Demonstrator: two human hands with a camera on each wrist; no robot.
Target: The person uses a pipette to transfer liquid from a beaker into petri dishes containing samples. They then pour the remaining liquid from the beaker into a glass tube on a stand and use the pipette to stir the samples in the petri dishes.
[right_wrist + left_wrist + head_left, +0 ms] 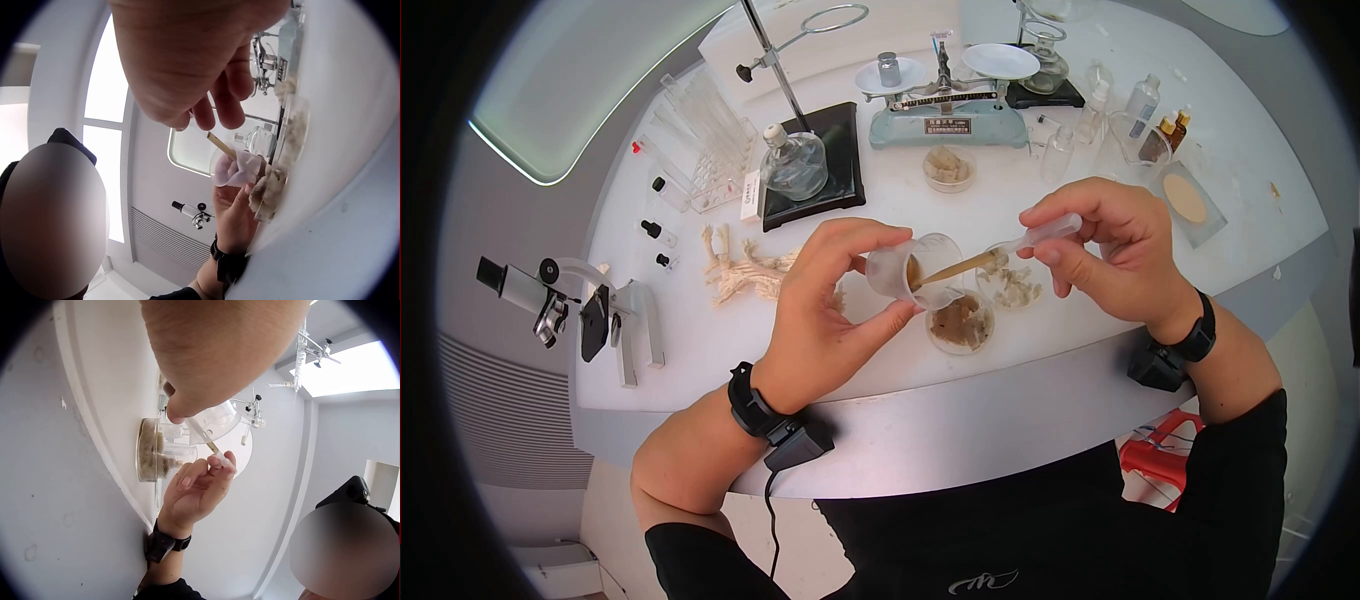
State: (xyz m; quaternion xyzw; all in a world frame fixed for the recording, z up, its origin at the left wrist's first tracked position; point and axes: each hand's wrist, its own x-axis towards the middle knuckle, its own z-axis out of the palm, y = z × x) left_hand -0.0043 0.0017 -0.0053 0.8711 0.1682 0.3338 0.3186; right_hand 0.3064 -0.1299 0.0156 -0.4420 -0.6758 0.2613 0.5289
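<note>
My left hand grips a small clear beaker, tilted toward the right, a little above the white table. My right hand pinches the bulb of a plastic dropper filled with brown liquid, and its tip sits inside the beaker's mouth. In the left wrist view the dropper runs from the right hand into the beaker. The right wrist view shows the dropper meeting the beaker held by my left hand.
Petri dishes with brownish material and pale pieces lie just under the hands. Behind stand a balance scale, a glass flask on a black stand base, a test-tube rack and small bottles. A microscope stands at left.
</note>
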